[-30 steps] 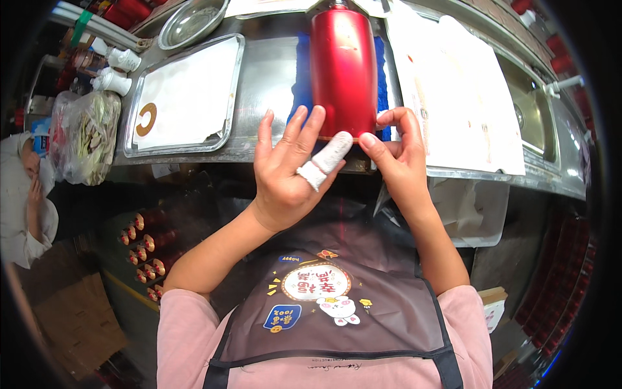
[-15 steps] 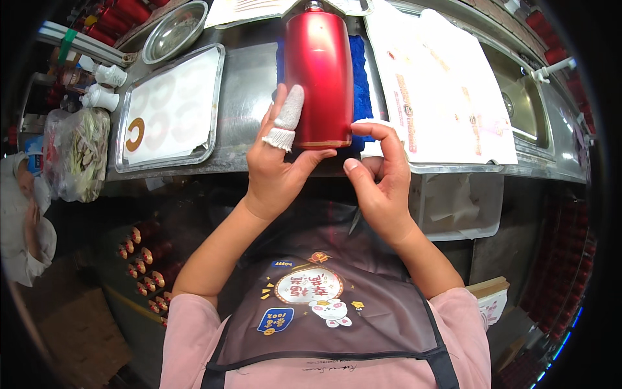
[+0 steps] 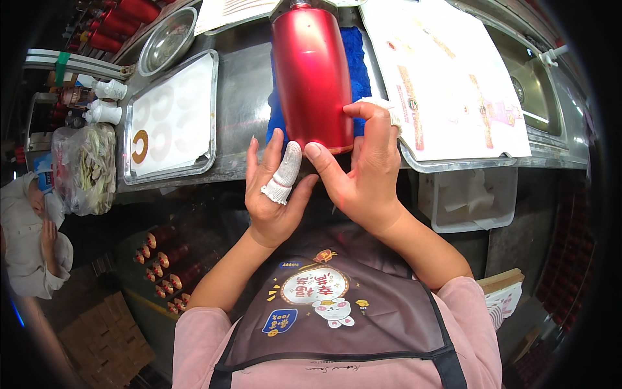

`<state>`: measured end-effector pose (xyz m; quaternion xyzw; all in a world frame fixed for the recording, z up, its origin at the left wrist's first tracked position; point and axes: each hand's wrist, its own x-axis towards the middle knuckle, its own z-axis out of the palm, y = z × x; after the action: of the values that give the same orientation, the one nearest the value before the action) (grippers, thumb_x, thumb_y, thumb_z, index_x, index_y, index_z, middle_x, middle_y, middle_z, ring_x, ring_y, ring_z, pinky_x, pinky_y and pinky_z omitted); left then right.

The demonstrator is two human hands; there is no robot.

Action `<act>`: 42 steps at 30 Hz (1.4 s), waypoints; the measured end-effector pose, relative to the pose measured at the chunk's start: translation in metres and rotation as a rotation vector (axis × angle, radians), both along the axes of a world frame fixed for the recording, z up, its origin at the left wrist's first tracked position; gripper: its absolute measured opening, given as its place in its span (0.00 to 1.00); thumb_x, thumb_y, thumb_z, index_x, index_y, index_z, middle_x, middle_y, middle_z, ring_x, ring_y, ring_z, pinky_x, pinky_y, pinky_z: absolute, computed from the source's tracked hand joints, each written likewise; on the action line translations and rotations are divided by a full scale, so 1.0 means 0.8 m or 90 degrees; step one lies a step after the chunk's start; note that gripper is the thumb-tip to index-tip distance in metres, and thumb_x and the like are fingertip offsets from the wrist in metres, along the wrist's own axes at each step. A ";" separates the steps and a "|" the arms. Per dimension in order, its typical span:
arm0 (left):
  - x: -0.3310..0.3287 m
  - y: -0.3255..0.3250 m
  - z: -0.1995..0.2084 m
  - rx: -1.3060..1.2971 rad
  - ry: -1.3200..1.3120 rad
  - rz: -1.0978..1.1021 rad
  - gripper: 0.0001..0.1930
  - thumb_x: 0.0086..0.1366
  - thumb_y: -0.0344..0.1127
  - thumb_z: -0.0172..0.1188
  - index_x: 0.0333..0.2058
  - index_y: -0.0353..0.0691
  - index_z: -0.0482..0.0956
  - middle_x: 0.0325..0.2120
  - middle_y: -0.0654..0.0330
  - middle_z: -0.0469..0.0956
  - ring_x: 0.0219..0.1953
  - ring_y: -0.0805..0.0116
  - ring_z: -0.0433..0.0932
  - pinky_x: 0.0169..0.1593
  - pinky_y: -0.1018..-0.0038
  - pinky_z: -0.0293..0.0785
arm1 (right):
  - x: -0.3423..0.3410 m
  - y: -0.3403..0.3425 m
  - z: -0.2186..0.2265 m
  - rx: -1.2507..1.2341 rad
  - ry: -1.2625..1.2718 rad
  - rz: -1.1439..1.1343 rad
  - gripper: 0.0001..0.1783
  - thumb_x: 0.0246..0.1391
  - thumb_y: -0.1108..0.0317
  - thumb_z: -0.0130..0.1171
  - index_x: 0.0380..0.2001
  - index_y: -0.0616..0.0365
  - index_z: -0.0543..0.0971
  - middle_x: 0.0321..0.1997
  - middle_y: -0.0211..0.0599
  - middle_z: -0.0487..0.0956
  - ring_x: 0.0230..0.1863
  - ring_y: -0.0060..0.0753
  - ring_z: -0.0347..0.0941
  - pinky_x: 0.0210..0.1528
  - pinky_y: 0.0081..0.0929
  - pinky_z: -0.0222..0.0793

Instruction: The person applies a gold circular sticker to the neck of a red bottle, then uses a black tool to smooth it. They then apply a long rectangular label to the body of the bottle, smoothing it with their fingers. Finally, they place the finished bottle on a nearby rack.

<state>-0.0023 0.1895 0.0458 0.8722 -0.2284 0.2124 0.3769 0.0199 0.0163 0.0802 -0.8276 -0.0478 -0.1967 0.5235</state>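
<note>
A glossy red bottle (image 3: 312, 78) lies on a blue cloth (image 3: 356, 65), its base toward me and its neck at the far side. My right hand (image 3: 369, 165) grips the base end, thumb against the near edge and index finger along the right side. A white cloth finger cover (image 3: 379, 104) shows on a farther finger of that hand. Just left of the base, my left hand (image 3: 275, 207) is open with its fingers spread, apart from the bottle. Another white cloth finger cover (image 3: 284, 175) sits on one of its fingers.
Left of the cloth is a tray (image 3: 214, 110) with a white sheet and a gold C-shaped piece (image 3: 139, 146); a metal bowl (image 3: 167, 42) stands behind it. Printed white sheets (image 3: 453, 91) lie right, beside a sink (image 3: 538, 97). Below hangs a clear bin (image 3: 466, 201). A person (image 3: 32, 240) is far left.
My left hand has come off the bottle's side and drawn back toward me. My right hand has moved in and taken hold of the base. The bottle now tilts slightly, neck to the left.
</note>
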 end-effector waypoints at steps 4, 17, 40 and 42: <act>0.000 0.001 0.006 0.010 -0.002 -0.009 0.27 0.57 0.27 0.72 0.56 0.34 0.79 0.62 0.40 0.72 0.60 0.48 0.77 0.68 0.37 0.52 | -0.001 -0.007 0.002 -0.004 -0.006 0.011 0.30 0.50 0.63 0.70 0.54 0.62 0.71 0.50 0.45 0.76 0.42 0.50 0.71 0.41 0.41 0.72; 0.001 -0.004 0.027 0.063 -0.005 -0.007 0.24 0.58 0.29 0.71 0.55 0.34 0.81 0.60 0.39 0.74 0.61 0.47 0.76 0.69 0.39 0.52 | -0.005 -0.021 -0.006 0.141 0.040 0.079 0.20 0.58 0.73 0.57 0.55 0.62 0.74 0.48 0.43 0.77 0.36 0.41 0.66 0.43 0.34 0.67; 0.009 -0.005 0.040 0.187 -0.074 -0.015 0.23 0.54 0.29 0.72 0.51 0.36 0.84 0.63 0.37 0.70 0.58 0.41 0.78 0.67 0.39 0.55 | -0.009 -0.012 -0.007 0.103 0.008 0.039 0.23 0.56 0.69 0.65 0.54 0.61 0.74 0.50 0.43 0.78 0.40 0.43 0.70 0.42 0.36 0.72; 0.010 -0.006 0.044 0.204 -0.072 -0.014 0.24 0.53 0.29 0.72 0.51 0.37 0.84 0.63 0.36 0.69 0.57 0.41 0.78 0.67 0.40 0.56 | -0.011 -0.011 -0.006 0.081 0.015 0.037 0.22 0.57 0.70 0.64 0.54 0.61 0.74 0.50 0.42 0.78 0.40 0.43 0.70 0.41 0.36 0.71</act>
<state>0.0057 0.1850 0.0812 0.9052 -0.2896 0.2178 0.2219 0.0112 0.0072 0.0751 -0.7932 -0.0533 -0.1742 0.5811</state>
